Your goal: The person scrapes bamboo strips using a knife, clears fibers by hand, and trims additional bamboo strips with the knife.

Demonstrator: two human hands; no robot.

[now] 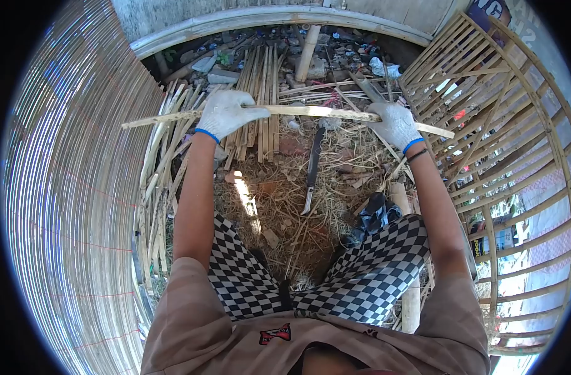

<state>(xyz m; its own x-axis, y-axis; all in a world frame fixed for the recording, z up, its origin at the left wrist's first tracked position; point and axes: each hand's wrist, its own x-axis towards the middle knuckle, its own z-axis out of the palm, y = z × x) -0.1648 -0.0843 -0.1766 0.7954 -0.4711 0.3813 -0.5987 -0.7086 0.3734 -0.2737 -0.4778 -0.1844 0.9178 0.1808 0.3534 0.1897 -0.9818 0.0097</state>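
A long bamboo strip (310, 111) is stretched level across the view, both its ends reaching out past my hands. My left hand (226, 112), in a white knit glove with a blue cuff, grips it left of the middle, thumb pointing right along the strip. Gloved the same way, my right hand (395, 125) closes round the strip on the right side. Below the strip, a knife with a long dark blade (314, 159) lies on the shavings, touched by neither hand. Behind my left hand is a bundle of split bamboo strips (270, 81).
A screen of thin slats (73, 206) stands on the left, beside a pile of strips (154, 206). On the right leans a bamboo lattice (516, 162). Rubble and a bamboo post (308, 53) lie toward the back wall (235, 19). A black plastic bag (376, 212) sits near my knee.
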